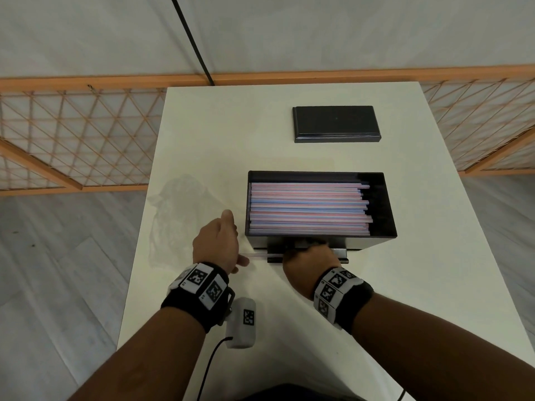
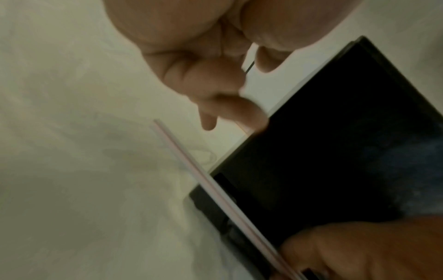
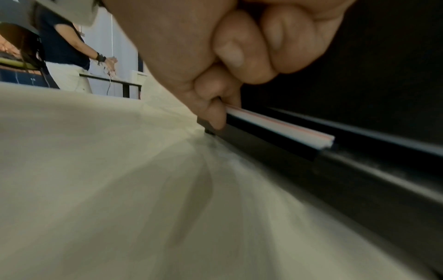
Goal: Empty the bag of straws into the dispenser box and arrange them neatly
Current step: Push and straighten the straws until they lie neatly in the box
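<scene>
The black dispenser box stands open on the white table, filled with several pink and blue striped straws lying lengthwise. At its front tray my right hand pinches one straw between thumb and curled fingers; the right wrist view shows the straw, white with a red stripe, lying along the tray. Its free end sticks out to the left. My left hand sits beside the box's left wall, fingers loosely curled, holding nothing. The empty clear bag lies left of the box.
The box's black lid lies flat at the far side of the table. An orange lattice fence runs behind and beside the table. Another person stands at a distant table, seen in the right wrist view.
</scene>
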